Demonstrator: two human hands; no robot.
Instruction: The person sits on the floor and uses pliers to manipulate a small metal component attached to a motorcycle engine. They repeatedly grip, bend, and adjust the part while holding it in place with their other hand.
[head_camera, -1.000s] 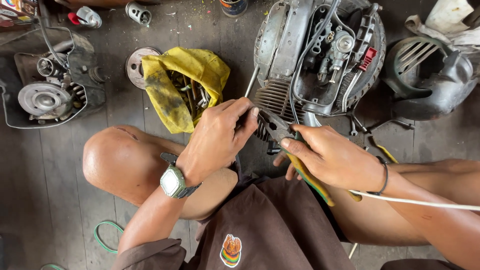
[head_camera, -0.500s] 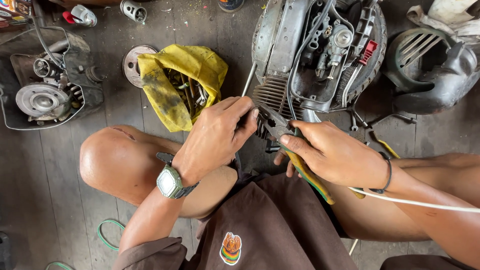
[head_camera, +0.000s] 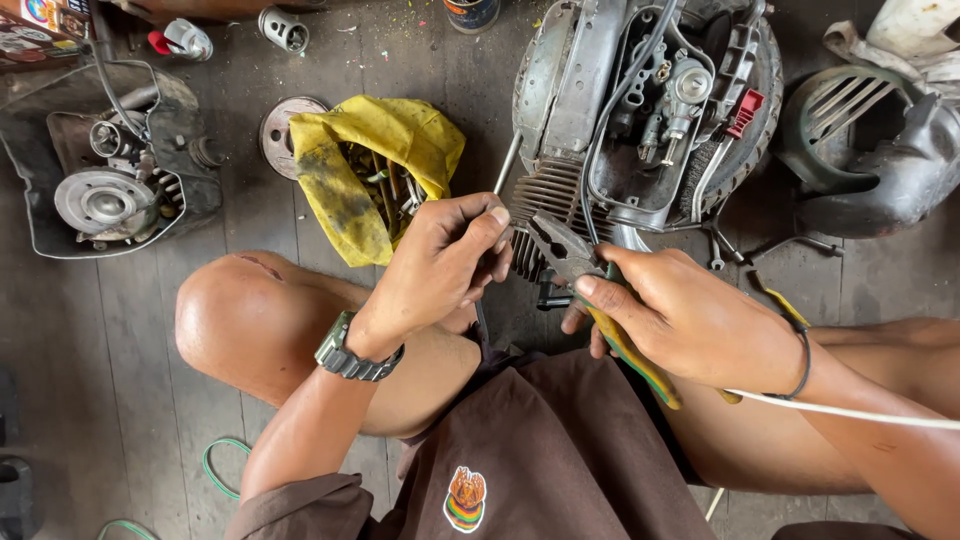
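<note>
My right hand (head_camera: 690, 315) grips pliers (head_camera: 575, 260) with yellow-green handles, jaws pointing up-left toward the finned cylinder of a small engine (head_camera: 640, 110) on the floor. My left hand (head_camera: 440, 265), with a watch on its wrist, pinches a thin dark cable or rod just left of the plier jaws; its end is hidden by my fingers. A white cable (head_camera: 850, 410) runs off to the right under my right forearm. I sit cross-legged in brown shorts, my bare left knee (head_camera: 235, 310) below the hands.
A yellow cloth bag (head_camera: 350, 170) with tools lies open left of the engine. A dismantled engine part (head_camera: 100, 185) sits at far left, a round metal disc (head_camera: 280, 130) beside the bag, and a dark fan cover (head_camera: 880, 160) at right. Green wire loops (head_camera: 215, 465) lie on the plank floor.
Both hands stay at the cable by the engine fins; the plier jaws have shifted slightly nearer my left fingertips. The view has drifted a little.
</note>
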